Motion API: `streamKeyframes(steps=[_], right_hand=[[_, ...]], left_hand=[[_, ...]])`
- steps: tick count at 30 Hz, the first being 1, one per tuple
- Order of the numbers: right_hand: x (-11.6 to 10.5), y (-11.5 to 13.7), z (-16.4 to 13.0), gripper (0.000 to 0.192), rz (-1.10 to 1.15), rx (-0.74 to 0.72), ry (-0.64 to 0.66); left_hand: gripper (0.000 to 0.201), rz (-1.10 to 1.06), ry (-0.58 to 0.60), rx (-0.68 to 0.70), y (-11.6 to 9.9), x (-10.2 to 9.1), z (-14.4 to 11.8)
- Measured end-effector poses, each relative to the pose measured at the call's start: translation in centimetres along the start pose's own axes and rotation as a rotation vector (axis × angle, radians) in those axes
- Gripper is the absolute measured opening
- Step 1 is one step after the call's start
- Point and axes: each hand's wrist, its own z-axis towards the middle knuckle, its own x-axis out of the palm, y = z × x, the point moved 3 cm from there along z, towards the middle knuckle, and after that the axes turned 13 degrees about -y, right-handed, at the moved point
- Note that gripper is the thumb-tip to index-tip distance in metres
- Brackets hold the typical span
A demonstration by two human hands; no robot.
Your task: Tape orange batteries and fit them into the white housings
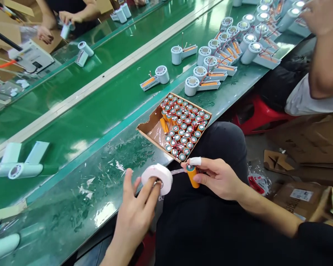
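Fingers of the left hand (135, 207) hold a white tape roll (157, 178) off the green conveyor's (80, 111) near edge, its strip reaching the orange battery (192, 176) pinched in the right hand (218, 178).

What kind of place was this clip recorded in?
Most likely a small electronics assembly line. A long green conveyor belt carries rows of white handheld fan bodies, a cardboard box of orange batteries sits at the edge, and other people work alongside.

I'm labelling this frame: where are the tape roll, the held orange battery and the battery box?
tape roll (157, 177), head view, white side face.
orange battery (193, 180), head view, orange body.
battery box (147, 127), head view, bare cardboard flap.
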Motion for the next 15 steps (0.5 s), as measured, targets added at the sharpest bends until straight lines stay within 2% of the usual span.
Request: streamKeyframes(steps=[3,6,10,13,15], right_hand=[[0.4,0.0,0.1,0.032,-0.153,0.002,-0.017],[0.7,0.1,0.2,0.028,-0.190,0.015,-0.014],[0.7,1.0,0.5,0.019,-0.337,-0.057,0.023],[0.2,1.4,0.6,0.015,-0.443,-0.041,0.062],[-0.2,1.1,0.5,0.017,-0.387,0.020,0.030]], left_hand=[[0.040,0.070,0.069,0.144,-1.5,1.3,1.0],[0.037,0.106,0.079,0.231,-2.3,1.8,1.7],[0.035,0.141,0.088,0.371,-2.9,2.2,2.2],[0.040,0.133,0.099,0.411,-3.1,2.2,2.3],[0.041,0.099,0.091,0.378,-3.5,2.1,2.4]])
